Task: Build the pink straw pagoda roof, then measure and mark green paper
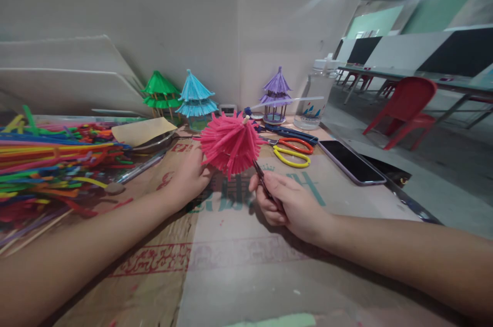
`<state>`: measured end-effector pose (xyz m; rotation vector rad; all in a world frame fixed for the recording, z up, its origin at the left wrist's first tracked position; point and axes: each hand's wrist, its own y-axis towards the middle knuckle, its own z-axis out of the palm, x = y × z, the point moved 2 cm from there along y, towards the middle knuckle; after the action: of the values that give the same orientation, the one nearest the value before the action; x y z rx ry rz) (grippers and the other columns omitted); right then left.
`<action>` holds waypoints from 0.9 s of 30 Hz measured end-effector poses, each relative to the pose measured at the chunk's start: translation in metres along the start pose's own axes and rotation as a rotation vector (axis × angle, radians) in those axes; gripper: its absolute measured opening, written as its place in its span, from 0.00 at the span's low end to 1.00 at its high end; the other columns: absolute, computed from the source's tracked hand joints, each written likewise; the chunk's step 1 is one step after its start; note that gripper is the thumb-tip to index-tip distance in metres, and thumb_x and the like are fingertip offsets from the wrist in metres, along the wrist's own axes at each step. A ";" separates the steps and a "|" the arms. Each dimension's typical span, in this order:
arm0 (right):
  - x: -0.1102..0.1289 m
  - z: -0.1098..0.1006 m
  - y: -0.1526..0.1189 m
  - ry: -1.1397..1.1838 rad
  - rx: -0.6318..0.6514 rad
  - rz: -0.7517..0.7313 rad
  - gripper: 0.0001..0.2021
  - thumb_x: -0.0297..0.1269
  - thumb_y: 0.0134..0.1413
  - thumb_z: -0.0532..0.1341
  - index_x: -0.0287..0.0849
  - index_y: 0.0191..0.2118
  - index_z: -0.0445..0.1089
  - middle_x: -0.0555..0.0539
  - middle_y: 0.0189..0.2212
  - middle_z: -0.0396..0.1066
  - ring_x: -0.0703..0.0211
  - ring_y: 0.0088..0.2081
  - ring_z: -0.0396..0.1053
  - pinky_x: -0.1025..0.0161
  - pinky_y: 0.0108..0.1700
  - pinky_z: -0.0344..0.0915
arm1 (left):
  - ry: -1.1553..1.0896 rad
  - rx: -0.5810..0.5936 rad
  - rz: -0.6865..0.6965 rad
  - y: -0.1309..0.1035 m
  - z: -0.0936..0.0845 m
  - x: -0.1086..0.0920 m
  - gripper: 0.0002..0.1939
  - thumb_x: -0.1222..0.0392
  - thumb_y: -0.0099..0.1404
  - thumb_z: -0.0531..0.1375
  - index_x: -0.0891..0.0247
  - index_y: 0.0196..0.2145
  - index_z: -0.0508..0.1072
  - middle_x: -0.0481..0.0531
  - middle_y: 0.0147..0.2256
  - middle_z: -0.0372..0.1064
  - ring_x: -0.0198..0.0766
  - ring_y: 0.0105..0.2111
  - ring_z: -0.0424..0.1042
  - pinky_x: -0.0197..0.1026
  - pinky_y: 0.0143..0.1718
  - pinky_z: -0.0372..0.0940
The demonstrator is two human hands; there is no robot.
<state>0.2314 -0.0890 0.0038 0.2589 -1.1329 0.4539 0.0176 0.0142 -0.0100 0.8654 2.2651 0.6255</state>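
Observation:
In the middle of the head view is a pink pavilion model [231, 145] with a fringed roof of fuzzy pipe-cleaner strips and a pale stick tip at its top. My left hand [194, 175] grips it from the left and below; the roof hides some of the fingertips. Closed around slim dark tweezers [265, 183], my right hand [290, 201] is just right of the model. The tweezers' tips reach the lower right edge of the pink fringe; whether they pinch a strip I cannot tell.
Green [157, 93], blue [196, 96] and purple pavilion models [276, 93] stand at the back. Colourful pipe cleaners [57, 168] heap at left. Orange-and-yellow-handled scissors [292, 151], a phone [352, 162] and a clear bottle [316, 93] are at right. Cardboard [154, 275] covers the table.

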 end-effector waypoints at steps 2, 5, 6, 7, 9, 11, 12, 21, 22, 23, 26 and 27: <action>0.001 0.000 0.000 0.000 -0.013 -0.006 0.18 0.53 0.60 0.61 0.41 0.36 0.64 0.60 0.17 0.52 0.74 0.14 0.41 0.73 0.16 0.40 | 0.012 0.006 -0.011 0.000 0.000 -0.001 0.12 0.69 0.58 0.54 0.62 0.40 0.68 0.58 0.44 0.68 0.48 0.49 0.68 0.50 0.53 0.65; 0.002 -0.001 0.000 0.000 -0.022 -0.004 0.18 0.53 0.59 0.61 0.41 0.36 0.64 0.60 0.17 0.52 0.74 0.14 0.41 0.74 0.16 0.40 | 0.017 0.013 -0.043 0.000 -0.001 -0.002 0.10 0.69 0.57 0.55 0.63 0.38 0.67 0.58 0.42 0.68 0.48 0.49 0.68 0.52 0.55 0.64; 0.002 -0.001 0.000 0.005 -0.022 -0.002 0.18 0.53 0.59 0.62 0.41 0.36 0.64 0.60 0.17 0.52 0.74 0.14 0.41 0.74 0.16 0.40 | 0.018 0.015 -0.046 0.001 -0.001 -0.002 0.10 0.68 0.57 0.55 0.63 0.38 0.68 0.58 0.42 0.68 0.48 0.48 0.69 0.53 0.55 0.64; 0.002 -0.001 0.001 0.010 -0.023 0.000 0.18 0.53 0.59 0.61 0.41 0.36 0.64 0.60 0.17 0.52 0.74 0.14 0.42 0.74 0.16 0.41 | 0.022 0.018 -0.046 0.001 -0.001 -0.002 0.10 0.68 0.57 0.55 0.64 0.38 0.68 0.58 0.43 0.68 0.49 0.48 0.69 0.53 0.55 0.64; 0.002 -0.001 0.001 0.016 -0.026 0.002 0.17 0.52 0.60 0.61 0.41 0.36 0.64 0.60 0.16 0.53 0.74 0.14 0.42 0.74 0.16 0.41 | 0.031 0.026 -0.039 0.001 -0.001 -0.001 0.11 0.69 0.56 0.55 0.64 0.39 0.68 0.59 0.44 0.68 0.49 0.48 0.68 0.54 0.54 0.65; 0.002 -0.002 0.001 0.016 -0.025 0.004 0.16 0.51 0.60 0.61 0.41 0.36 0.64 0.61 0.16 0.52 0.75 0.14 0.42 0.74 0.16 0.41 | 0.037 0.029 -0.035 0.001 -0.001 -0.001 0.12 0.69 0.56 0.55 0.64 0.39 0.68 0.59 0.45 0.69 0.49 0.49 0.68 0.54 0.55 0.64; 0.003 -0.001 0.001 0.016 -0.023 0.005 0.17 0.51 0.60 0.61 0.41 0.36 0.64 0.61 0.16 0.52 0.75 0.14 0.42 0.74 0.16 0.41 | 0.037 0.028 -0.037 0.000 -0.001 -0.001 0.12 0.69 0.56 0.55 0.63 0.40 0.68 0.60 0.45 0.69 0.49 0.49 0.68 0.54 0.55 0.64; 0.003 -0.002 0.002 0.018 -0.031 0.015 0.17 0.52 0.59 0.62 0.41 0.35 0.64 0.61 0.16 0.52 0.75 0.14 0.42 0.74 0.16 0.41 | 0.038 0.001 -0.037 0.000 -0.002 -0.004 0.12 0.67 0.58 0.54 0.65 0.41 0.68 0.61 0.45 0.68 0.50 0.49 0.68 0.55 0.55 0.64; 0.003 -0.002 0.002 0.016 -0.031 0.015 0.17 0.52 0.59 0.62 0.41 0.35 0.64 0.61 0.16 0.52 0.75 0.14 0.42 0.74 0.16 0.41 | 0.036 -0.001 -0.026 0.000 -0.002 -0.005 0.13 0.67 0.58 0.54 0.65 0.42 0.68 0.62 0.45 0.68 0.50 0.49 0.68 0.55 0.55 0.64; 0.003 -0.002 0.002 0.014 -0.030 0.014 0.17 0.52 0.59 0.62 0.41 0.35 0.64 0.61 0.15 0.52 0.75 0.14 0.42 0.74 0.16 0.41 | 0.035 0.000 -0.019 0.000 -0.003 -0.006 0.13 0.67 0.59 0.54 0.65 0.42 0.68 0.61 0.45 0.68 0.50 0.49 0.68 0.55 0.55 0.64; 0.003 -0.002 0.002 0.003 -0.028 0.012 0.17 0.52 0.59 0.61 0.41 0.35 0.64 0.61 0.15 0.52 0.75 0.14 0.41 0.74 0.15 0.41 | 0.041 0.012 -0.030 0.001 -0.003 -0.006 0.11 0.67 0.59 0.54 0.65 0.41 0.67 0.61 0.45 0.68 0.50 0.50 0.68 0.54 0.55 0.64; 0.003 -0.002 0.002 0.001 -0.028 0.012 0.17 0.51 0.59 0.61 0.41 0.35 0.64 0.61 0.15 0.51 0.75 0.14 0.41 0.74 0.15 0.41 | 0.045 0.017 -0.041 0.000 -0.002 -0.006 0.11 0.67 0.58 0.54 0.64 0.40 0.67 0.61 0.45 0.68 0.50 0.51 0.68 0.54 0.55 0.64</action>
<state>0.2330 -0.0858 0.0059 0.2273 -1.1392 0.4489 0.0197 0.0099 -0.0059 0.8186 2.3255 0.6140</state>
